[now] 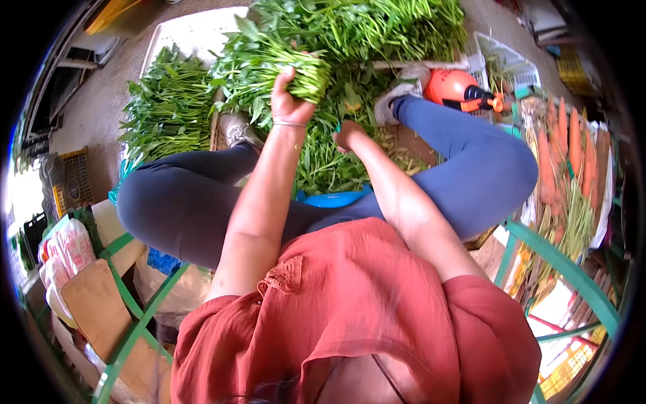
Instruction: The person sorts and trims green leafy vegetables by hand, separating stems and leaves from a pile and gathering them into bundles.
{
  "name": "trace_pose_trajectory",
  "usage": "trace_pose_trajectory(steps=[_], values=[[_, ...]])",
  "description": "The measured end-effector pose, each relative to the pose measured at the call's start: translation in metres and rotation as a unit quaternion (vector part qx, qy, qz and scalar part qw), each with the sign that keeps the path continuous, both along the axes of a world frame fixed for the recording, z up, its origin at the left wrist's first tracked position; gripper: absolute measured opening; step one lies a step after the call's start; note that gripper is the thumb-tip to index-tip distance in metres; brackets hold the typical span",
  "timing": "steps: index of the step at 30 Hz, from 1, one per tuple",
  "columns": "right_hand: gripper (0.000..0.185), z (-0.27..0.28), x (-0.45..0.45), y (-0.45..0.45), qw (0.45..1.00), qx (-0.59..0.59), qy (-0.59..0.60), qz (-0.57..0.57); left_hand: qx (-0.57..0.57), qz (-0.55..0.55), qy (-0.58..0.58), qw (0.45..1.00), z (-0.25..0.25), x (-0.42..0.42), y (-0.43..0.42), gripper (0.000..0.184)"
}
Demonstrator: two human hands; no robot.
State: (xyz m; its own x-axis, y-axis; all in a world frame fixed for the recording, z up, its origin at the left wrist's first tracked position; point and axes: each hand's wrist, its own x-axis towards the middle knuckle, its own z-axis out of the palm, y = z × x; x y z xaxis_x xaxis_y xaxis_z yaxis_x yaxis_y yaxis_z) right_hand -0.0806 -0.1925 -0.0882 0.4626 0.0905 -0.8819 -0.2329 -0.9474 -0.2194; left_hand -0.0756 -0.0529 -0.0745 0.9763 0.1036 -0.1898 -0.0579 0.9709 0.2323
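Observation:
My left hand (291,104) is wrapped round a thick bunch of leafy greens (269,77), thumb on top, with the pale green stem ends pointing right. Lower and to the right, my right hand (347,137) is closed in a fist. A bit of teal shows at its fingers, too small to name. Loose greens (326,158) lie beneath both hands, between my legs. Beyond the held bunch rises a big pile of the same greens (390,30). Another stack of greens (171,108) lies on the left, stems pointing right.
An orange spray bottle (452,87) lies beside my right shoe (398,97). Behind it stands a white plastic crate (511,60). Carrots (575,145) are laid out at the right, near a green metal frame (565,269). A blue rim (333,199) shows under the greens close to me.

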Motion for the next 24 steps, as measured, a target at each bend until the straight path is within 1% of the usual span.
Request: trace_pose_trajectory(steps=[1,2,3,4,5,6,7,9,10,11,13,15,16,17,19,20,21,23,24], values=[[0.039,0.011,0.007,-0.003,0.998,-0.015,-0.053,0.018,0.003,-0.052,-0.009,0.999,0.002,-0.001,0.004,0.05],[0.035,0.025,0.028,-0.006,0.974,-0.018,-0.222,-0.047,0.023,-0.053,0.004,0.998,0.005,-0.002,0.01,0.047],[0.034,0.023,0.029,-0.005,0.965,-0.062,-0.254,-0.001,0.04,-0.08,0.025,0.996,0.006,-0.004,0.004,0.044],[0.041,0.038,0.039,-0.006,0.94,-0.012,-0.334,-0.065,0.078,-0.089,0.051,0.992,-0.004,-0.004,0.003,0.04],[0.046,0.055,0.051,-0.004,0.861,0.222,-0.426,-0.163,0.111,-0.093,0.076,0.987,-0.013,-0.003,0.004,0.036],[0.048,0.054,0.053,-0.002,0.847,0.276,-0.417,-0.179,0.115,-0.077,0.081,0.987,-0.003,-0.006,0.003,0.03],[0.05,0.053,0.059,0.001,0.831,0.331,-0.406,-0.189,0.098,-0.083,0.078,0.989,-0.007,-0.004,0.003,0.022],[0.051,0.051,0.072,0.011,0.811,0.406,-0.374,-0.196,0.118,-0.1,0.061,0.986,-0.002,-0.006,0.002,0.026],[0.044,0.064,0.071,0.016,0.801,0.385,-0.423,-0.179,0.117,-0.097,0.059,0.987,0.001,-0.006,0.002,0.026],[0.035,0.08,0.073,0.022,0.764,0.397,-0.507,-0.041,0.13,-0.092,0.058,0.986,0.003,-0.007,0.004,0.027],[0.03,0.08,0.075,0.029,0.759,0.417,-0.5,-0.015,0.146,-0.093,0.059,0.983,0.001,-0.007,0.005,0.027],[0.029,0.083,0.074,0.041,0.734,0.411,-0.537,0.063,0.163,-0.103,0.059,0.979,0.0,-0.007,0.006,0.027],[0.024,0.079,0.079,0.045,0.729,0.42,-0.536,0.071,0.17,-0.091,0.042,0.98,0.0,-0.006,0.005,0.024],[0.024,0.076,0.081,0.048,0.731,0.418,-0.534,0.074,0.166,-0.09,0.043,0.981,-0.001,-0.006,0.005,0.024],[0.016,0.072,0.084,0.051,0.733,0.43,-0.522,0.067,0.178,-0.111,0.073,0.975,0.007,-0.005,0.007,0.015],[0.01,0.069,0.083,0.051,0.753,0.444,-0.486,0.0,0.161,-0.112,0.105,0.975,0.009,-0.008,0.009,0.013],[0.012,0.067,0.083,0.051,0.732,0.46,-0.503,0.013,0.16,-0.112,0.105,0.975,0.008,-0.006,0.009,0.013],[0.015,0.061,0.075,0.039,0.773,0.432,-0.464,-0.027,0.118,-0.088,0.094,0.985,0.004,-0.005,0.012,0.013],[0.016,0.063,0.075,0.037,0.768,0.435,-0.47,-0.014,0.119,-0.087,0.11,0.983,0.003,-0.005,0.012,0.011]])
